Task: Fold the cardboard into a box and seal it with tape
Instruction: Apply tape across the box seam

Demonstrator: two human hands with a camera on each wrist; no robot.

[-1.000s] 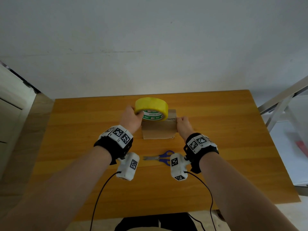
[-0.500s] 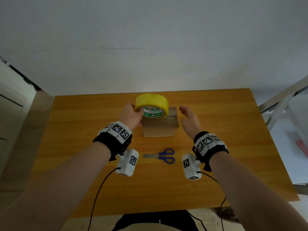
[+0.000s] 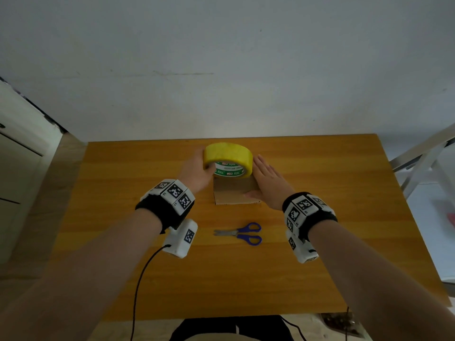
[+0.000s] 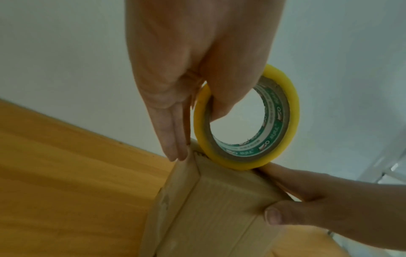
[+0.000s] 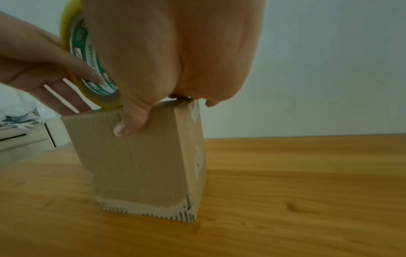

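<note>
A small brown cardboard box (image 3: 231, 191) stands upright in the middle of the wooden table (image 3: 320, 193). A yellow tape roll (image 3: 227, 155) with a green-printed core stands on edge on the box's top. My left hand (image 3: 197, 172) holds the roll, thumb inside the core and fingers (image 4: 173, 139) straight down its outer side, tips touching the box's top left edge. My right hand (image 3: 268, 183) lies flat against the box's right side, fingers straight. Its thumb (image 5: 129, 121) presses the near face of the box (image 5: 136, 165). The box top under the roll is hidden.
Blue-handled scissors (image 3: 240, 233) lie closed on the table between my wrists, just nearer than the box. A white cabinet (image 3: 19, 156) stands to the left, a metal frame (image 3: 423, 156) to the right, and a wall behind the table's far edge.
My right hand left the box, swung out to the right, and now rests against the box's right side again. My left hand kept holding the roll on the box.
</note>
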